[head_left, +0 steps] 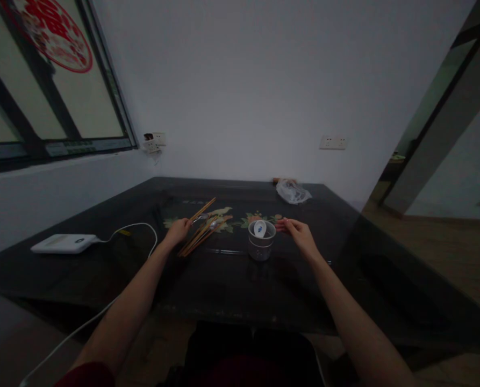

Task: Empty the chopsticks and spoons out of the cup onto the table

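Observation:
My left hand [178, 232] is closed around a pair of wooden chopsticks [205, 208] that point up and away to the right. A metal spoon [201, 216] shows right beside its fingertips; whether it is gripped too I cannot tell. Close by, a loose bundle of chopsticks [197, 239] lies on the dark table, with another metal spoon [214, 224] among it. A pale cup-like holder [260, 248] stands upright to the right, with a white spoon [259, 229] with a blue mark inside. Beside its rim, my right hand [298, 234] has fingers stretched out and holds nothing.
A white box-shaped device [64, 243] with a white cable [143, 224] lies on the table's left. At the back, a crumpled clear plastic bag [293, 192] rests near the wall. Toward the right edge is a dark flat object [401, 287]. The table's front edge [240, 317] is close to me.

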`<action>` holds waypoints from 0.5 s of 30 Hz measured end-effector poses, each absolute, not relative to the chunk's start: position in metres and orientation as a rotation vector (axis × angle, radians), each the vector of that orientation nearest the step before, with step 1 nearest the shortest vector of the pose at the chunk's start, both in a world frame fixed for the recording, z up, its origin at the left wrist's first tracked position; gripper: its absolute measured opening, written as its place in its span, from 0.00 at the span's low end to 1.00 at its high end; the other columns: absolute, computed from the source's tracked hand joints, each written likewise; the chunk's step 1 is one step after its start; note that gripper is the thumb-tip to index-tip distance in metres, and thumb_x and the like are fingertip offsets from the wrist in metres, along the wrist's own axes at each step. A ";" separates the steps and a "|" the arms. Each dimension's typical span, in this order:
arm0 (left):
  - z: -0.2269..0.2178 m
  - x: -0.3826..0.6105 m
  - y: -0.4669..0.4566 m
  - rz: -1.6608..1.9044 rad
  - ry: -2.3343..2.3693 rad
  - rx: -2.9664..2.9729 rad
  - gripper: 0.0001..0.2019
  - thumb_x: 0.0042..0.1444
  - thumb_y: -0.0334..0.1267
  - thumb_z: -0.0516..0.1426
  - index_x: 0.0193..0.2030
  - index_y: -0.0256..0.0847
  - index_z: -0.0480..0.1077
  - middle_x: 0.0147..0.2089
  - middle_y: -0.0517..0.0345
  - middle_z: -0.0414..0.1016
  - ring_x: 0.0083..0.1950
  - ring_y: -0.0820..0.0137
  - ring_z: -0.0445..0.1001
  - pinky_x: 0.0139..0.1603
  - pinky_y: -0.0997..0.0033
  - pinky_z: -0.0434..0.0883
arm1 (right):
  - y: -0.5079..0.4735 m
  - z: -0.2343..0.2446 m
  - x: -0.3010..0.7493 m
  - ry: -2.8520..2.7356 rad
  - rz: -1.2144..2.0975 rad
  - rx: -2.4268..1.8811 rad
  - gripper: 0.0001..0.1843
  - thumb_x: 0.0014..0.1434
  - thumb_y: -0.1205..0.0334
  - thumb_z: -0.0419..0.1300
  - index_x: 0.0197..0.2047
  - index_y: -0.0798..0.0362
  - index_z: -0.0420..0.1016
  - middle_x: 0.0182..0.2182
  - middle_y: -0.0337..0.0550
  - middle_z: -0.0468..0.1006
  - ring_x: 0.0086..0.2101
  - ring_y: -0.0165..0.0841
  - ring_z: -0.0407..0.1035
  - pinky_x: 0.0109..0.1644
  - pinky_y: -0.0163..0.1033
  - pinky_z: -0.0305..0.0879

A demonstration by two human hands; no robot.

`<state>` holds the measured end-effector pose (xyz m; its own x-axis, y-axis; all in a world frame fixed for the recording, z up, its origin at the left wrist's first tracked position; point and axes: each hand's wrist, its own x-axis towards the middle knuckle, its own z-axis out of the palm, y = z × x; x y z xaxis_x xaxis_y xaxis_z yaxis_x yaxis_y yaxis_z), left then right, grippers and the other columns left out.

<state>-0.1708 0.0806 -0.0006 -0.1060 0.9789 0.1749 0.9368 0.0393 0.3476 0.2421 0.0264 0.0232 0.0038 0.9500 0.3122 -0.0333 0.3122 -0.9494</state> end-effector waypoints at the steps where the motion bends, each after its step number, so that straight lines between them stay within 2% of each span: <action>1: -0.002 -0.172 0.081 0.560 2.188 2.018 0.17 0.61 0.40 0.44 0.40 0.34 0.72 0.40 0.46 0.76 0.42 0.63 0.74 0.39 0.72 0.64 | 0.027 0.023 0.243 -1.325 0.990 -0.957 0.26 0.46 0.38 0.63 0.32 0.55 0.78 0.30 0.49 0.81 0.32 0.39 0.76 0.44 0.48 0.72; 15: -0.015 -0.183 0.088 0.334 2.205 1.996 0.18 0.61 0.40 0.45 0.40 0.33 0.74 0.42 0.42 0.77 0.42 0.59 0.75 0.38 0.69 0.66 | 0.031 0.017 0.243 -1.332 1.017 -0.992 0.26 0.42 0.38 0.65 0.30 0.55 0.78 0.27 0.47 0.80 0.28 0.37 0.74 0.38 0.44 0.72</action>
<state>-0.1831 0.0883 -0.0153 -0.1042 0.9938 0.0392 0.9607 0.0904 0.2623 0.2428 0.0312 0.0169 -0.0129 0.9622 0.2721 -0.0091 0.2720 -0.9623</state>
